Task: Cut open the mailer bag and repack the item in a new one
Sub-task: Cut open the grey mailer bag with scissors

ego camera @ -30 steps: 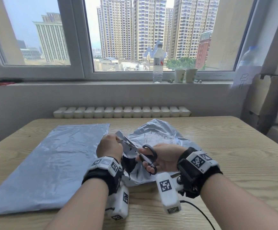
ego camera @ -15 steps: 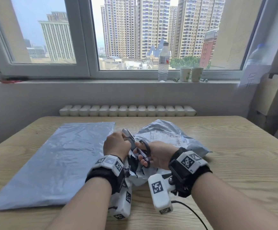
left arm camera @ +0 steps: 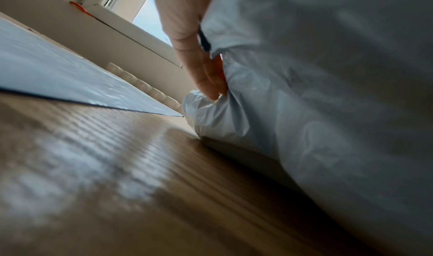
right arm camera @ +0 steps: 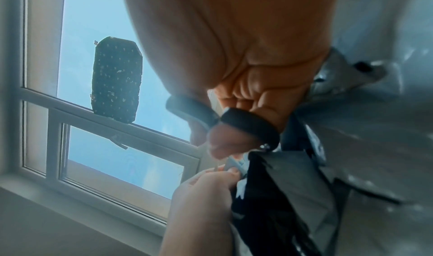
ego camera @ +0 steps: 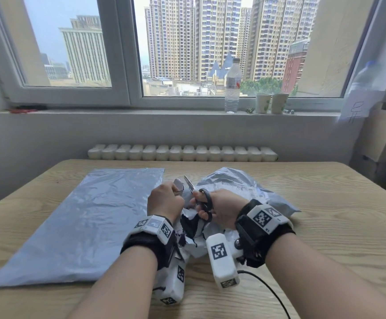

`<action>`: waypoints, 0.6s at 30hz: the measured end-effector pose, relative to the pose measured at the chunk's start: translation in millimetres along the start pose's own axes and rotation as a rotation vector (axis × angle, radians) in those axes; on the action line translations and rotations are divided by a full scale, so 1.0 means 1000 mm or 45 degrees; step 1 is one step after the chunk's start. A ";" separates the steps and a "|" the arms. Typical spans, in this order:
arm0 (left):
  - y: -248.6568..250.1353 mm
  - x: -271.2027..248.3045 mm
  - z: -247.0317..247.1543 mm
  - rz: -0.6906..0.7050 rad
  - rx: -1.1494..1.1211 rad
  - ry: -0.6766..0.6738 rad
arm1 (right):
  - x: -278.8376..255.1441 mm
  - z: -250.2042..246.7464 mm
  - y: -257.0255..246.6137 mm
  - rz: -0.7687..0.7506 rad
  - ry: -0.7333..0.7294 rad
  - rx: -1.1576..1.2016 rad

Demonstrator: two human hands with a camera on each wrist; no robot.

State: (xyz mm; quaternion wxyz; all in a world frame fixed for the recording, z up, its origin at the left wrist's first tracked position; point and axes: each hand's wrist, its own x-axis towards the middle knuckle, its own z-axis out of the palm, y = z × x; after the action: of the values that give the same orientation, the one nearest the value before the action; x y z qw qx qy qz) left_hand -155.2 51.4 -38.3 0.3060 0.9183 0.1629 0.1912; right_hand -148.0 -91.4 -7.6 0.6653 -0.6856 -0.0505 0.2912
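Wooden table (ego camera: 325, 226) by window; left hand (ego camera: 165, 201) pinched old mailer bag (ego camera: 231, 183) edge taut so right hand (ego camera: 222, 209), fingers through scissors (ego camera: 201, 199), could cut; new mailer bag (ego camera: 83, 222) lay flat beside, ready.

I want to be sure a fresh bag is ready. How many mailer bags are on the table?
2. A flat, unused bag lies on the table's left side; a crumpled, partly cut bag with a label sits in the middle, under both hands.

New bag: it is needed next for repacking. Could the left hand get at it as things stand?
Probably not yet: the new bag lies flat, uncovered, beside the left hand, but that hand grips the old bag.
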 end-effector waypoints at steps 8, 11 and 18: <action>-0.001 0.010 0.008 -0.060 -0.058 0.044 | -0.011 -0.016 -0.005 -0.064 0.083 0.071; 0.001 0.013 0.010 -0.148 -0.020 -0.071 | -0.018 -0.027 -0.006 -0.095 0.122 0.003; -0.003 0.012 0.012 -0.324 0.067 -0.361 | -0.023 -0.074 0.004 -0.261 0.733 -0.447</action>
State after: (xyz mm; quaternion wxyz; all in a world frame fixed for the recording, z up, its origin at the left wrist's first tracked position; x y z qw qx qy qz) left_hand -140.1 52.1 -46.0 0.3234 0.9157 0.2380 0.0154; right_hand -133.7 -167.1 -7.7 0.5501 -0.8348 0.0214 0.0045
